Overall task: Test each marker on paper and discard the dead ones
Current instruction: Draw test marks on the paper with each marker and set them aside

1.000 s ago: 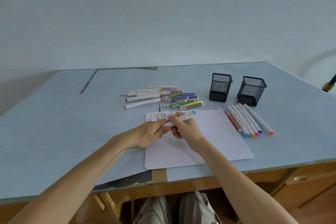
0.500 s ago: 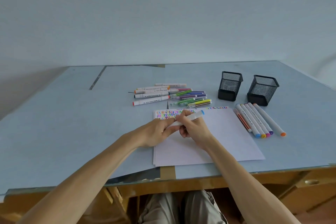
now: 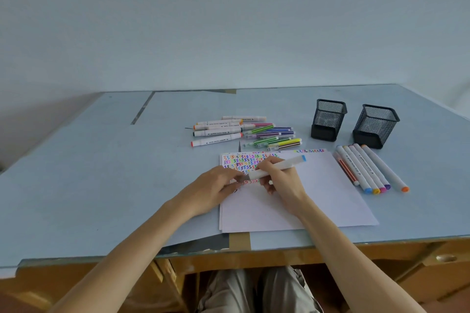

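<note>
While the left hand point(image 3: 216, 187) is laid on the left edge of the paper point(image 3: 318, 198), its thumb and fingertips are pinched on the lower, grey end of a white marker point(image 3: 277, 166); whether that end is a cap or the tip cannot be told. Toward the far middle of the desk point(image 3: 89, 173), beyond the paper's far edge, a cluster of white-barrelled markers point(image 3: 218, 131) is laid side by side, and just to their right a loose heap of thin coloured pens point(image 3: 273, 137) is seen. The paper itself is set near the desk's front edge, and its far left corner is covered with rows of small coloured test squiggles point(image 3: 244, 161). The white marker is held over that marked corner, tilted, with its blue end cap pointing up and to the right. The right hand point(image 3: 282, 180) is curled round the middle of the barrel, fingers clamped on it, the heel of the hand resting on the sheet. Along the paper's right edge a row of markers with coloured end caps point(image 3: 368, 170) is lined up, touching one another. Behind that row, toward the far right corner, two black mesh pen holders point(image 3: 328, 119) are stood upright, a little apart.
</note>
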